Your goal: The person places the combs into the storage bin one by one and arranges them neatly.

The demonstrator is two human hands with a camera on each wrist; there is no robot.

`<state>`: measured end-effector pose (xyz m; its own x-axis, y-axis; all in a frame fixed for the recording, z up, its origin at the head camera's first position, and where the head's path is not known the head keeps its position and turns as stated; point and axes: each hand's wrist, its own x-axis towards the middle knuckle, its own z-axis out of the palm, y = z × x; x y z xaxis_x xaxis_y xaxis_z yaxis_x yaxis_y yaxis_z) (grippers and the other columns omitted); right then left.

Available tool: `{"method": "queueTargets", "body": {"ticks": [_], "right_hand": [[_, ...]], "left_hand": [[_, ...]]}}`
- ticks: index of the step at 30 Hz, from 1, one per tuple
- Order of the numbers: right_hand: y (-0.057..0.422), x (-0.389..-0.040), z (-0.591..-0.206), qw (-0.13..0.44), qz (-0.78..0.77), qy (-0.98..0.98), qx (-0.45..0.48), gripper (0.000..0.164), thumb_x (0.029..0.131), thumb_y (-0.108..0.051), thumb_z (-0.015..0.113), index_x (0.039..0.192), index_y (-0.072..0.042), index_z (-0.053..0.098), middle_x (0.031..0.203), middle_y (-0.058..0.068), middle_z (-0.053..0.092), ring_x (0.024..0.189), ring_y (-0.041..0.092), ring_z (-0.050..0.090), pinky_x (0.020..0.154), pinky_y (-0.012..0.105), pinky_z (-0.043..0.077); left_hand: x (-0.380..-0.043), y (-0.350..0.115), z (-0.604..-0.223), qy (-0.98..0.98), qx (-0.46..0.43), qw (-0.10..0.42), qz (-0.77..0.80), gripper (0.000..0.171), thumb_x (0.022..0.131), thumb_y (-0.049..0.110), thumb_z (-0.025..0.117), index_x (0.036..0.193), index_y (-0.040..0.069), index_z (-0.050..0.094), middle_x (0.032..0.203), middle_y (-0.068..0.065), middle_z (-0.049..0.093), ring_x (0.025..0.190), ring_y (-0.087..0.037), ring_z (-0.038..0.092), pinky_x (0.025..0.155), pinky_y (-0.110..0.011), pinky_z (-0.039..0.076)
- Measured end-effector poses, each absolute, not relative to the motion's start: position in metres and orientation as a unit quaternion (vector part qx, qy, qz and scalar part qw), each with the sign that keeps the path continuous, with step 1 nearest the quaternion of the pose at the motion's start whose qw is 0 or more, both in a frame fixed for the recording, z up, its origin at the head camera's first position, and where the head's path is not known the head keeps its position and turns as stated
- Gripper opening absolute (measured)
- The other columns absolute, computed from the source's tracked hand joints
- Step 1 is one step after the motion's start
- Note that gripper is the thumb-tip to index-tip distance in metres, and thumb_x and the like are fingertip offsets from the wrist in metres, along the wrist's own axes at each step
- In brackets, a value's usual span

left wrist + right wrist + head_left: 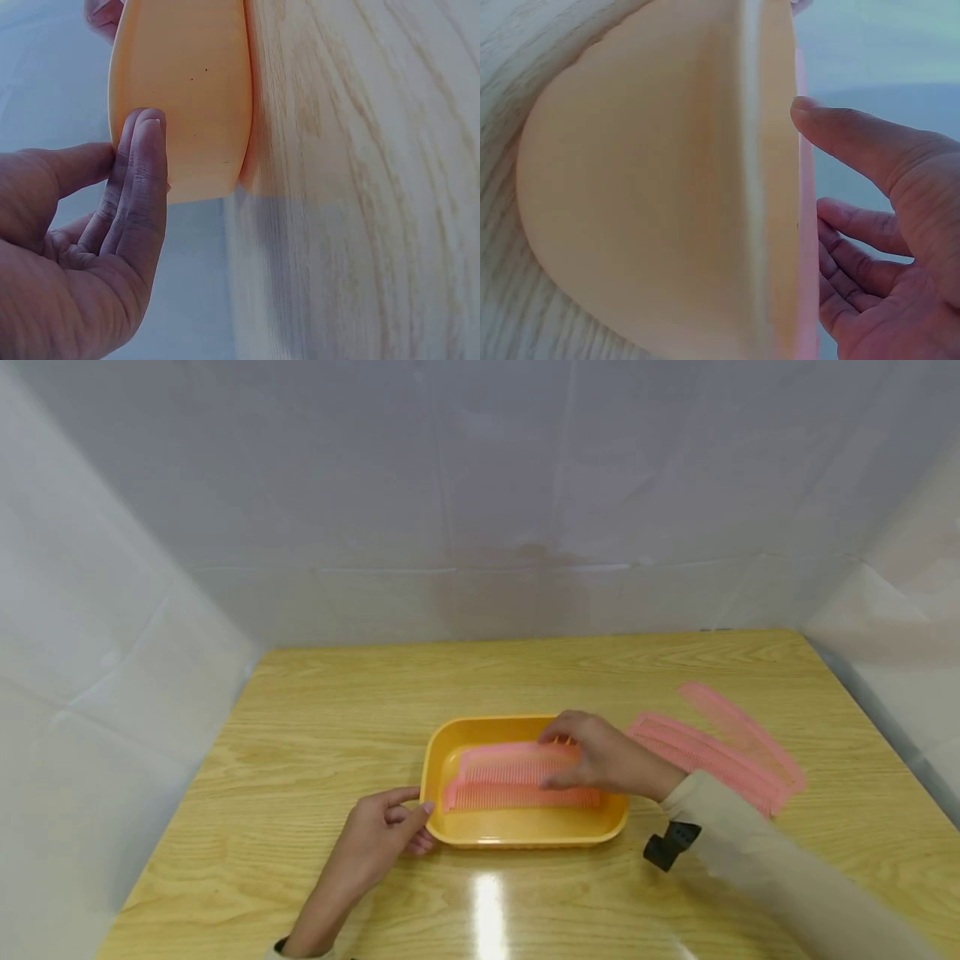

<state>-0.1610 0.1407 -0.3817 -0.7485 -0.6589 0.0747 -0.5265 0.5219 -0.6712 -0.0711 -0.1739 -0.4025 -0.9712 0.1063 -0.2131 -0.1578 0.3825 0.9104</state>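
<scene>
A yellow plastic tray (517, 837) sits on the wooden table, with pink combs (491, 797) lying lengthwise inside it, one overlapping another. My left hand (378, 835) pinches the tray's left end, thumb over the rim and fingers against the outer wall (191, 97). Over the right half of the tray, my right hand (592, 752) holds a pink comb (495, 760) across its width, fingers at the far edge and thumb at the near one. In the right wrist view this comb (808, 247) shows edge-on beside the thumb and fingertips.
To the right of the tray, more pink combs (708, 756) lie on the table (322, 718), partly behind the right forearm, with one comb (750, 731) angled apart at the far side. Pale sheeting (480, 510) encloses the back and sides. A black strap device (671, 845) is on the right sleeve.
</scene>
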Motion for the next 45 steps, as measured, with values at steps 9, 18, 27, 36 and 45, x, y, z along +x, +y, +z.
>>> {"method": "queueTargets", "body": {"ticks": [9,18,27,36,45], "right_hand": [[0.129,-0.164,-0.391,0.078,-0.313,0.872,-0.368,0.051,0.079,-0.028,0.09,0.115,0.001,0.069,0.11,0.009,0.068,0.099,0.024,0.062,0.085,0.038,0.058],[0.122,-0.164,-0.401,0.083,-0.3,0.876,-0.369,0.051,0.078,-0.029,0.09,0.113,0.002,0.069,0.109,0.01,0.069,0.099,0.024,0.063,0.087,0.038,0.058],[0.118,-0.163,-0.405,0.102,-0.285,0.883,-0.358,0.05,0.079,-0.029,0.089,0.114,0.001,0.07,0.112,0.01,0.068,0.103,0.025,0.062,0.092,0.04,0.056],[0.115,-0.162,-0.406,0.104,-0.273,0.888,-0.356,0.052,0.081,-0.03,0.088,0.117,0.002,0.068,0.114,0.011,0.066,0.104,0.024,0.062,0.093,0.04,0.056],[0.12,-0.162,-0.4,0.105,-0.281,0.889,-0.346,0.053,0.083,-0.029,0.087,0.12,0.003,0.066,0.115,0.013,0.067,0.104,0.027,0.063,0.09,0.038,0.058]], "left_hand": [[-0.071,-0.173,-0.402,0.82,-0.024,0.118,0.559,0.04,0.099,0.007,0.065,0.133,-0.013,0.056,0.076,-0.01,0.072,0.069,-0.031,0.072,0.061,-0.031,0.064],[-0.07,-0.173,-0.403,0.818,-0.028,0.118,0.562,0.04,0.099,0.007,0.065,0.133,-0.013,0.056,0.076,-0.01,0.072,0.069,-0.032,0.072,0.062,-0.033,0.065],[-0.07,-0.173,-0.402,0.82,-0.025,0.118,0.559,0.041,0.099,0.007,0.065,0.133,-0.013,0.056,0.076,-0.01,0.072,0.069,-0.031,0.072,0.062,-0.033,0.065],[-0.07,-0.172,-0.4,0.819,-0.027,0.118,0.56,0.042,0.099,0.008,0.065,0.134,-0.014,0.055,0.076,-0.01,0.072,0.069,-0.03,0.072,0.062,-0.033,0.065],[-0.07,-0.174,-0.4,0.818,-0.017,0.122,0.563,0.042,0.099,0.008,0.065,0.134,-0.015,0.054,0.077,-0.012,0.072,0.069,-0.032,0.072,0.063,-0.034,0.065]]}}
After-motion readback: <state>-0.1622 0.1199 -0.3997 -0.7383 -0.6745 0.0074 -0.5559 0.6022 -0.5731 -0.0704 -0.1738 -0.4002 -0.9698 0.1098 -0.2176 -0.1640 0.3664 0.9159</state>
